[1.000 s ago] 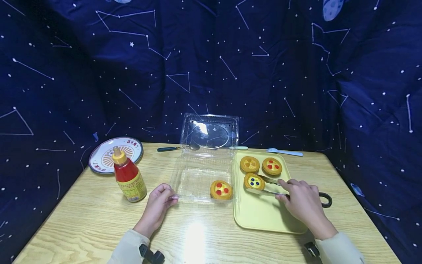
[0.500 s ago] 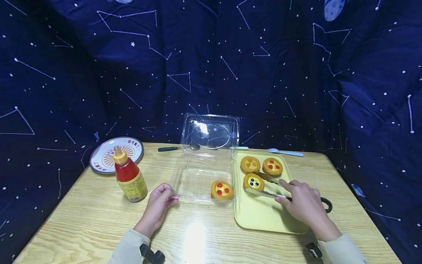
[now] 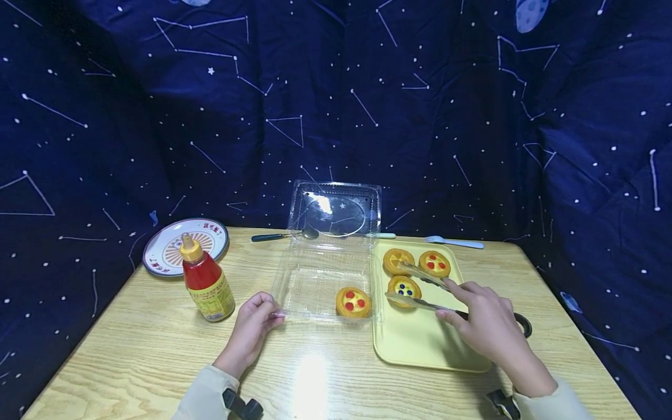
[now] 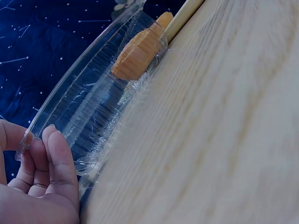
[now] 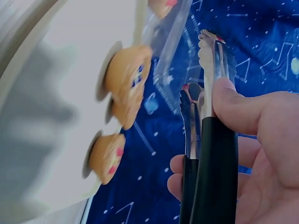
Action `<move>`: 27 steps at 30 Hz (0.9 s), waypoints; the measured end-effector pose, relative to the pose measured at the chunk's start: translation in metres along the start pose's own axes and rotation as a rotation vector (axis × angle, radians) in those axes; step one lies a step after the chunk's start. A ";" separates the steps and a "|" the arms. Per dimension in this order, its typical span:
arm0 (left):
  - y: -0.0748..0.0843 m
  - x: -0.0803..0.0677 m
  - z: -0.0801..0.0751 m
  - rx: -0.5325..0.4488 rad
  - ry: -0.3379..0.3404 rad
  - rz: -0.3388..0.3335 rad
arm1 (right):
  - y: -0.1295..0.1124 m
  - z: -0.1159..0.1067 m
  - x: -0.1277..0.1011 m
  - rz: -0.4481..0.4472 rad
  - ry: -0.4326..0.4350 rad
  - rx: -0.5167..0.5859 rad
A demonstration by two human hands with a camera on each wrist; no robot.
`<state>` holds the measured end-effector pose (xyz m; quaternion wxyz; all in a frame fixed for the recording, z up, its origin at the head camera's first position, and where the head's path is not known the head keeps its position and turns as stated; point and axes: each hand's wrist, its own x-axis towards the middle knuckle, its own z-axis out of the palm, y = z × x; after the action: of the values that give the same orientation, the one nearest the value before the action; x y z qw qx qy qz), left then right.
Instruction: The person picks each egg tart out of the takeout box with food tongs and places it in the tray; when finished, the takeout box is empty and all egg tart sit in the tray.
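Note:
My left hand [image 3: 254,324] pinches the front left corner of a clear plastic clamshell box [image 3: 310,289], whose lid stands up at the back. A tart with red dots [image 3: 353,303] sits in the box's right front part. In my right hand [image 3: 490,321] is a pair of tongs [image 5: 212,149], black-handled with metal ends, its arms spread apart. Nothing is between the tong tips, which hang above the tart with blue dots [image 3: 403,284] on the yellow tray [image 3: 420,347]. Behind it lie a plain-topped tart [image 3: 395,258] and another red-dotted tart [image 3: 434,265].
A red sauce bottle [image 3: 208,283] with a yellow cap stands left of my left hand. Behind it is a white patterned plate [image 3: 157,248]. A dark-handled spoon [image 3: 270,237] and a light blue fork [image 3: 454,241] lie along the back edge.
The tongs were around the blue-dotted tart; their arms have spread and lifted off, and the tart stays on the tray. My left hand keeps its place at the box corner.

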<state>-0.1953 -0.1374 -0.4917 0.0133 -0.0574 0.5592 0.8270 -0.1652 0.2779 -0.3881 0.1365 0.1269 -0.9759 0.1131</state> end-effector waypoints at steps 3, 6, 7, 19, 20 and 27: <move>0.000 0.000 0.000 -0.005 -0.002 0.001 | -0.010 -0.001 0.000 -0.032 0.023 0.017; -0.001 0.000 0.001 -0.004 -0.002 0.002 | -0.020 0.001 0.001 -0.049 0.027 0.026; -0.001 0.000 0.000 -0.004 -0.001 0.001 | -0.023 0.002 0.001 -0.055 0.032 0.029; 0.000 0.000 0.000 -0.003 0.002 0.008 | -0.055 0.018 0.015 -0.163 0.047 -0.010; 0.000 0.000 0.000 -0.004 0.002 0.008 | -0.057 0.019 0.017 -0.172 0.050 -0.016; -0.001 0.000 0.000 -0.011 0.003 0.006 | -0.068 0.022 0.025 -0.203 0.037 -0.047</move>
<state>-0.1949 -0.1368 -0.4920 0.0098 -0.0570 0.5547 0.8300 -0.1746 0.2024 -0.3887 0.1684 0.2196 -0.9577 0.0783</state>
